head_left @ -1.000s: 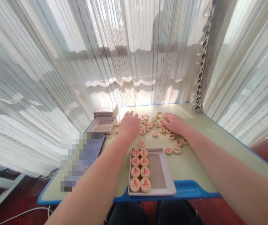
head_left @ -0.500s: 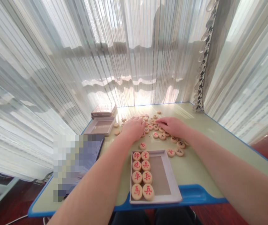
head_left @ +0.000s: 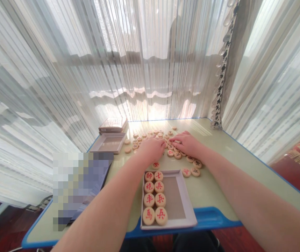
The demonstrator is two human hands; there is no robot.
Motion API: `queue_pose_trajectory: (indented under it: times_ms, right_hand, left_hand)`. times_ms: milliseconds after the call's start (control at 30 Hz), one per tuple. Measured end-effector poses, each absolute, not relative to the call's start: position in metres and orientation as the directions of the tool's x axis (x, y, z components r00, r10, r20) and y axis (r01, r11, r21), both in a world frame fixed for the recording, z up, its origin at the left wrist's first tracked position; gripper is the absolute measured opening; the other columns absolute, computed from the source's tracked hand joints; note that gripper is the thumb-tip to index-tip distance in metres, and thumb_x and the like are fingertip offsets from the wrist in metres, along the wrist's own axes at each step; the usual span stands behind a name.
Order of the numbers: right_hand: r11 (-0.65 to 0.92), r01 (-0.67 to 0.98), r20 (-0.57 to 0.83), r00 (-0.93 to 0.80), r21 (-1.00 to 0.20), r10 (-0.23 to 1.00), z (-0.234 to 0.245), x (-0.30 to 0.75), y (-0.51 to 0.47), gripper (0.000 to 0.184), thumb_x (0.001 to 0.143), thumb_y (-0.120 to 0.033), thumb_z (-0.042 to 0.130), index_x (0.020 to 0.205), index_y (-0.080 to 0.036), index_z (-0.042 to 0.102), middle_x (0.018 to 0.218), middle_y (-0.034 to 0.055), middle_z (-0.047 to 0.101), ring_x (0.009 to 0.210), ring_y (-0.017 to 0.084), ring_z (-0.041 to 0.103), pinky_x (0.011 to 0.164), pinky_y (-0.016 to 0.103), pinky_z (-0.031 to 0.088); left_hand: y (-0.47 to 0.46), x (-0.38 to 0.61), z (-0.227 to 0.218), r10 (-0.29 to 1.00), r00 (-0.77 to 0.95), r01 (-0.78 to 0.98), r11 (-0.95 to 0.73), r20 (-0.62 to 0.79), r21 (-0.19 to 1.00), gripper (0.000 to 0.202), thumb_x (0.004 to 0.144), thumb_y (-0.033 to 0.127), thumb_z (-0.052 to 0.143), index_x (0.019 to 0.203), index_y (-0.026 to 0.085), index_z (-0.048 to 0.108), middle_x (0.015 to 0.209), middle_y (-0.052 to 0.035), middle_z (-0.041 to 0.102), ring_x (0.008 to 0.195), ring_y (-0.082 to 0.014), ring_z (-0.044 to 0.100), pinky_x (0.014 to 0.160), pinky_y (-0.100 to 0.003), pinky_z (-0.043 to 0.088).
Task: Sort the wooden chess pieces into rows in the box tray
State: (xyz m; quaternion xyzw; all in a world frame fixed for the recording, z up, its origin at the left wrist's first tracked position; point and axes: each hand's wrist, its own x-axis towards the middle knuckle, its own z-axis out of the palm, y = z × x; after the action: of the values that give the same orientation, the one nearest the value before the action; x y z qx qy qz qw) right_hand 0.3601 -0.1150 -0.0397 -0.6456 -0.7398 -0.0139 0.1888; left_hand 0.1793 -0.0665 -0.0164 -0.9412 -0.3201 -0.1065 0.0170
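Mainly, the loose round chess pieces [head_left: 177,155] lie scattered across the middle of the pale table [head_left: 218,189], and both hands reach over them. The left hand [head_left: 151,150] is bent downward and hides several pieces — whether it grips one, I cannot tell. The right hand [head_left: 185,142] is open, its fingers loosely extended over the pieces at their right side.

Nearest to the person stands an open box [head_left: 189,210], whose right part shows its bare bottom. Farther left are a shallow tray [head_left: 93,148], a flat package [head_left: 113,123] behind it, and a dark-edged device [head_left: 97,182], partly pixelated and partly covered by the left forearm. A sheer curtain [head_left: 150,70] hangs behind.

About writing: the eight boxed pieces [head_left: 149,200] carry red characters — 帥, 炮, 車, 馬 at left; what seems 士, then three 兵, at right. The package's print is too small to read.
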Motion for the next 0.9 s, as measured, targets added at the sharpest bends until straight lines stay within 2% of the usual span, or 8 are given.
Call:
queue_pose_trajectory:
  times_ms: [200, 300, 433, 567, 667, 767, 900]
  right_hand:
    - [0.179, 0.934, 0.337, -0.068, -0.310, 0.939, -0.040, 0.361, -0.117, 0.021, 0.079, -0.022, 0.052, 0.087, -0.020, 0.071, 0.094, 0.0047, 0.069, 0.100, 0.022, 0.051, 0.092, 0.035, 0.038]
    - [0.163, 0.915, 0.295, -0.051, -0.369, 0.954, -0.038, 0.358, -0.120, 0.019, 0.076, -0.022, 0.055, 0.086, -0.020, 0.070, 0.088, 0.0057, 0.068, 0.099, 0.022, 0.053, 0.087, 0.032, 0.041]
    - [0.162, 0.904, 0.253, -0.062, -0.395, 0.966, -0.031, 0.349, -0.123, 0.017, 0.076, -0.025, 0.056, 0.084, -0.021, 0.070, 0.083, 0.0046, 0.068, 0.095, 0.021, 0.055, 0.082, 0.030, 0.043]
    - [0.181, 0.929, 0.279, -0.089, -0.322, 0.956, -0.026, 0.342, -0.127, 0.016, 0.077, -0.026, 0.055, 0.080, -0.021, 0.070, 0.081, 0.0042, 0.069, 0.095, 0.022, 0.055, 0.084, 0.032, 0.043]
    - [0.095, 0.962, 0.298, -0.015, -0.255, 0.955, -0.025, 0.344, -0.128, 0.021, 0.079, -0.027, 0.053, 0.087, -0.021, 0.071, 0.090, 0.0063, 0.070, 0.095, 0.023, 0.056, 0.086, 0.035, 0.042]
    - [-0.007, 0.976, 0.257, 0.064, -0.216, 0.964, -0.025, 0.348, -0.128, 0.022, 0.078, -0.027, 0.052, 0.089, -0.020, 0.071, 0.091, 0.0082, 0.070, 0.095, 0.026, 0.056, 0.084, 0.037, 0.042]
    - [-0.016, 0.950, 0.207, 0.084, -0.310, 0.975, -0.025, 0.348, -0.129, 0.021, 0.079, -0.026, 0.053, 0.090, -0.021, 0.070, 0.090, 0.0070, 0.070, 0.095, 0.025, 0.057, 0.081, 0.035, 0.044]
  left_hand:
    - [-0.071, 0.179, -0.011, 0.605, 0.776, 0.618, -0.785, 0.178, -0.028, 0.036, 0.089, 0.031, 0.032, 0.083, 0.019, 0.066, 0.094, -0.0084, 0.067, 0.098, -0.0231, 0.059, 0.088, -0.037, 0.044]
    - [-0.074, 0.178, -0.009, 0.628, 0.756, 0.644, -0.764, 0.181, -0.036, 0.034, 0.088, 0.031, 0.034, 0.088, 0.019, 0.066, 0.094, -0.0079, 0.067, 0.091, -0.0222, 0.061, 0.084, -0.037, 0.045]
    - [-0.073, 0.176, -0.012, 0.631, 0.744, 0.645, -0.764, 0.221, 0.013, 0.034, 0.087, 0.026, 0.035, 0.101, 0.025, 0.065, 0.100, -0.0047, 0.067, 0.096, -0.0208, 0.059, 0.087, -0.036, 0.043]
    - [-0.074, 0.177, -0.014, 0.620, 0.741, 0.629, -0.775, 0.258, 0.058, 0.029, 0.084, 0.033, 0.043, 0.100, 0.027, 0.067, 0.099, -0.0044, 0.067, 0.099, -0.0228, 0.057, 0.091, -0.038, 0.041]
    - [-0.076, 0.179, -0.014, 0.623, 0.743, 0.631, -0.774, 0.243, 0.055, 0.029, 0.084, 0.038, 0.044, 0.094, 0.028, 0.069, 0.104, -0.0039, 0.066, 0.105, -0.0244, 0.052, 0.097, -0.042, 0.036]
    - [-0.075, 0.183, -0.014, 0.646, 0.740, 0.643, -0.761, 0.187, 0.083, 0.031, 0.084, 0.041, 0.042, 0.094, 0.032, 0.070, 0.120, -0.0014, 0.060, 0.115, -0.0278, 0.045, 0.101, -0.048, 0.031]
    - [-0.068, 0.186, -0.015, 0.708, 0.691, 0.695, -0.706, 0.149, 0.131, 0.030, 0.084, 0.041, 0.043, 0.093, 0.033, 0.071, 0.130, -0.0015, 0.053, 0.120, -0.0326, 0.042, 0.100, -0.057, 0.027]
